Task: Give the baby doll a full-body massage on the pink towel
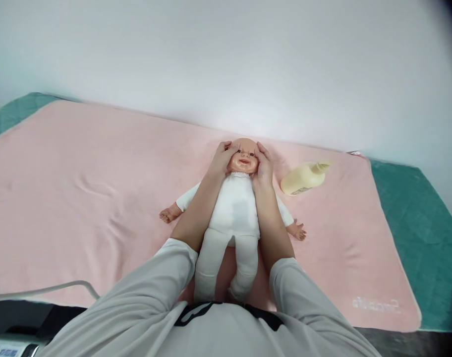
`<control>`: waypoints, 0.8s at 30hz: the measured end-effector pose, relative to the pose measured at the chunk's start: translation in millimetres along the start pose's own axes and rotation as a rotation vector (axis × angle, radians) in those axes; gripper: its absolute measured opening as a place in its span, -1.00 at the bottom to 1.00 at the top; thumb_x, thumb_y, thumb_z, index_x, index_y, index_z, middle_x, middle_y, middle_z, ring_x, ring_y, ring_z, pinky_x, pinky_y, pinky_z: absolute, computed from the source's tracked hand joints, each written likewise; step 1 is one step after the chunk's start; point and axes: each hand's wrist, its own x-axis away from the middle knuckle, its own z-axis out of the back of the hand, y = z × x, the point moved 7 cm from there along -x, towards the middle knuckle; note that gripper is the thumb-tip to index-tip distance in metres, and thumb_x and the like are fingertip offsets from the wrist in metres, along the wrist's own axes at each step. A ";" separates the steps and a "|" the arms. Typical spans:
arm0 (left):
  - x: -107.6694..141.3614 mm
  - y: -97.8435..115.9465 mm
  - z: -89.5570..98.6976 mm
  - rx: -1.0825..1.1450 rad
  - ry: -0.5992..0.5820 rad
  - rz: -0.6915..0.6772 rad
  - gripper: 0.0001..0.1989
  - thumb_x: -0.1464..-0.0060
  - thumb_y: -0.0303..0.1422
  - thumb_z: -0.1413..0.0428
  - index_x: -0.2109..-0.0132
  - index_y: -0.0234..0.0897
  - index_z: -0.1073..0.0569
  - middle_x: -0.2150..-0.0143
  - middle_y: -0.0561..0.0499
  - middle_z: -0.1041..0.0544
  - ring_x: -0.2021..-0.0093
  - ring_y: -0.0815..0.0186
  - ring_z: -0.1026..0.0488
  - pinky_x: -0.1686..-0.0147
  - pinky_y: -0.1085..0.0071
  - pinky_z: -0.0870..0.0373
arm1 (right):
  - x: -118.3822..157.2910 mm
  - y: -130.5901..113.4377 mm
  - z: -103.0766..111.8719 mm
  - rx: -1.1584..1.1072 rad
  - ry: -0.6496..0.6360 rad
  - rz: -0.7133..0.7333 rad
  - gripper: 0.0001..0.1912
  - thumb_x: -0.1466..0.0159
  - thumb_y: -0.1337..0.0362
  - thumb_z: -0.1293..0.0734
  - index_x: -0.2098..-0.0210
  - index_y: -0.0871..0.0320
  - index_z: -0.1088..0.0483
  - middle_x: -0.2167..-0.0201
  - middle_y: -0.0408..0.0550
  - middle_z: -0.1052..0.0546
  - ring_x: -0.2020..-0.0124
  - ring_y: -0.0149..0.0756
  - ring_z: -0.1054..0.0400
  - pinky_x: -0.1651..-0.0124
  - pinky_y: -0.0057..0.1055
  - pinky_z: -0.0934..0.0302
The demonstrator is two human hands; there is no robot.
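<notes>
A baby doll [235,208] with a white cloth body lies on its back on a pink blanket [137,163], its head toward the wall and its arms spread out. My left hand [225,156] cups the left side of the doll's head, with the thumb near its brow. Against the right side of the head rests my right hand [263,161], its thumb also by the brow. Both hands have their fingers curved around the head, and some fingertips are hidden behind it. The doll's feet are close to my shirt.
A pale yellow pump bottle [303,178] lies on its side right of the doll. Green padding [423,223] shows beyond the blanket. A white cable [62,286] and a partly visible device [12,347] are at the lower left. A white wall [211,59] rises behind.
</notes>
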 end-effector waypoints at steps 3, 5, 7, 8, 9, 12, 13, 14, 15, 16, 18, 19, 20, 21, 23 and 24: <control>1.7 1.7 -1.2 0.000 -0.025 -0.004 -0.85 -0.16 -0.37 -0.14 0.14 -0.29 -0.37 0.04 -0.12 -0.48 0.03 0.20 -0.51 -0.07 0.19 -0.45 | 1.3 -1.2 0.3 -0.025 -0.002 -0.009 -0.52 -0.13 0.33 -0.35 -0.06 0.11 -0.45 0.06 -0.09 -0.59 0.05 -0.28 -0.51 -0.20 -0.14 -0.36; -1.7 -1.2 0.3 -0.004 -0.020 0.021 -0.84 -0.15 -0.36 -0.16 0.12 -0.26 -0.39 0.03 -0.11 -0.50 0.00 0.19 -0.50 -0.08 0.19 -0.45 | 1.0 -1.3 0.6 -0.035 -0.012 -0.016 -0.51 -0.13 0.34 -0.33 -0.07 0.11 -0.44 0.03 -0.08 -0.59 0.04 -0.28 -0.51 -0.21 -0.12 -0.36; -8.1 -5.3 4.1 -0.018 0.003 0.046 -0.83 -0.14 -0.38 -0.16 0.11 -0.24 -0.41 0.01 -0.10 -0.51 -0.05 0.17 -0.48 -0.11 0.20 -0.42 | 0.6 -0.8 1.1 -0.041 -0.022 -0.025 -0.50 -0.15 0.34 -0.31 -0.10 0.10 -0.43 -0.02 -0.08 -0.58 0.00 -0.27 -0.50 -0.23 -0.10 -0.34; -11.5 -7.1 6.4 -0.025 0.014 0.052 -0.83 -0.13 -0.39 -0.16 0.11 -0.24 -0.42 0.00 -0.10 -0.52 -0.07 0.17 -0.47 -0.14 0.20 -0.40 | 0.6 -0.5 1.3 -0.043 -0.023 -0.031 -0.49 -0.15 0.33 -0.30 -0.12 0.09 -0.42 -0.04 -0.07 -0.57 -0.02 -0.26 -0.50 -0.23 -0.08 -0.34; -14.7 -8.3 8.4 -0.030 0.019 0.053 -0.83 -0.12 -0.40 -0.16 0.11 -0.25 -0.43 -0.01 -0.11 -0.52 -0.09 0.17 -0.46 -0.16 0.20 -0.38 | 1.1 -0.4 1.4 -0.045 -0.025 -0.038 -0.48 -0.16 0.33 -0.30 -0.13 0.09 -0.41 -0.07 -0.06 -0.56 -0.03 -0.26 -0.49 -0.24 -0.07 -0.33; -19.9 -8.6 11.2 -0.040 -0.008 0.023 -0.82 -0.12 -0.40 -0.12 0.10 -0.30 -0.44 -0.03 -0.15 -0.52 -0.10 0.17 -0.47 -0.20 0.19 -0.34 | 5.5 -2.7 -0.1 -0.048 -0.038 -0.055 -0.44 -0.17 0.34 -0.30 -0.18 0.13 -0.38 -0.12 0.00 -0.54 -0.04 -0.26 -0.49 -0.25 -0.08 -0.32; -20.0 -7.9 11.5 -0.052 -0.020 0.009 -0.81 -0.13 -0.39 -0.12 0.09 -0.31 -0.45 -0.04 -0.16 -0.52 -0.10 0.18 -0.48 -0.20 0.19 -0.33 | 8.0 -4.3 -0.3 -0.045 -0.037 -0.061 -0.43 -0.17 0.34 -0.30 -0.20 0.13 -0.36 -0.12 0.01 -0.54 -0.02 -0.26 -0.50 -0.24 -0.09 -0.33; -19.4 -7.3 11.9 -0.070 -0.026 -0.002 -0.79 -0.13 -0.38 -0.11 0.08 -0.31 -0.45 -0.06 -0.17 -0.52 -0.10 0.18 -0.48 -0.20 0.20 -0.33 | 10.9 -6.1 0.1 -0.036 -0.030 -0.071 -0.41 -0.18 0.34 -0.30 -0.22 0.13 -0.34 -0.12 0.01 -0.54 -0.01 -0.27 -0.51 -0.22 -0.10 -0.35; -18.4 -6.8 12.6 -0.094 -0.024 -0.008 -0.76 -0.14 -0.37 -0.11 0.04 -0.31 -0.45 -0.08 -0.19 -0.51 -0.11 0.17 -0.47 -0.20 0.20 -0.33 | 14.1 -7.9 0.9 -0.020 -0.023 -0.084 -0.40 -0.18 0.34 -0.31 -0.23 0.12 -0.33 -0.11 0.00 -0.55 0.01 -0.28 -0.52 -0.20 -0.12 -0.37; -17.1 -6.3 13.7 -0.122 -0.015 -0.012 -0.72 -0.14 -0.35 -0.12 0.00 -0.30 -0.45 -0.12 -0.20 -0.49 -0.13 0.15 -0.47 -0.20 0.19 -0.34 | 17.5 -9.5 2.0 0.004 -0.015 -0.102 -0.40 -0.19 0.34 -0.32 -0.23 0.10 -0.33 -0.10 -0.01 -0.56 0.02 -0.29 -0.52 -0.18 -0.14 -0.39; -14.1 -3.3 15.9 -0.182 0.007 -0.043 -0.63 -0.14 -0.32 -0.14 -0.10 -0.27 -0.43 -0.19 -0.22 -0.45 -0.19 0.11 -0.44 -0.20 0.17 -0.33 | 23.8 -11.8 4.4 0.069 -0.009 -0.144 -0.40 -0.20 0.30 -0.35 -0.24 0.06 -0.33 -0.08 -0.03 -0.57 0.06 -0.29 -0.54 -0.13 -0.17 -0.43; -12.2 0.0 16.4 -0.212 0.011 -0.082 -0.60 -0.14 -0.31 -0.16 -0.13 -0.26 -0.43 -0.23 -0.22 -0.43 -0.22 0.10 -0.41 -0.23 0.17 -0.31 | 26.3 -12.9 5.4 0.104 -0.012 -0.160 -0.40 -0.21 0.27 -0.36 -0.25 0.04 -0.32 -0.08 -0.03 -0.58 0.08 -0.28 -0.54 -0.09 -0.17 -0.45; -9.9 4.4 16.1 -0.242 0.006 -0.135 -0.58 -0.13 -0.29 -0.18 -0.14 -0.25 -0.44 -0.25 -0.22 -0.41 -0.26 0.10 -0.38 -0.26 0.18 -0.27 | 28.4 -13.9 6.1 0.135 -0.018 -0.169 -0.39 -0.23 0.22 -0.37 -0.26 0.03 -0.30 -0.09 -0.02 -0.57 0.09 -0.27 -0.55 -0.06 -0.17 -0.46; -7.2 8.8 15.3 -0.271 -0.009 -0.191 -0.58 -0.13 -0.28 -0.18 -0.13 -0.26 -0.45 -0.27 -0.22 -0.40 -0.29 0.11 -0.34 -0.30 0.20 -0.21 | 29.8 -14.9 6.4 0.159 -0.027 -0.172 -0.38 -0.25 0.16 -0.37 -0.28 0.01 -0.28 -0.10 -0.01 -0.56 0.10 -0.26 -0.56 -0.04 -0.16 -0.48; -0.6 15.7 12.6 -0.311 -0.068 -0.276 -0.60 -0.17 -0.21 -0.16 -0.10 -0.30 -0.48 -0.27 -0.23 -0.41 -0.33 0.13 -0.29 -0.35 0.24 -0.11 | 31.3 -16.5 5.1 0.192 -0.068 -0.172 -0.36 -0.29 0.05 -0.35 -0.32 -0.02 -0.22 -0.17 0.01 -0.51 0.10 -0.24 -0.57 0.00 -0.15 -0.49; 2.8 17.4 11.8 -0.319 -0.102 -0.293 -0.59 -0.18 -0.18 -0.14 -0.10 -0.31 -0.49 -0.27 -0.23 -0.41 -0.34 0.14 -0.28 -0.36 0.24 -0.08 | 31.8 -17.0 3.7 0.203 -0.102 -0.173 -0.35 -0.30 0.01 -0.33 -0.34 -0.03 -0.19 -0.22 0.01 -0.47 0.09 -0.24 -0.57 -0.01 -0.15 -0.49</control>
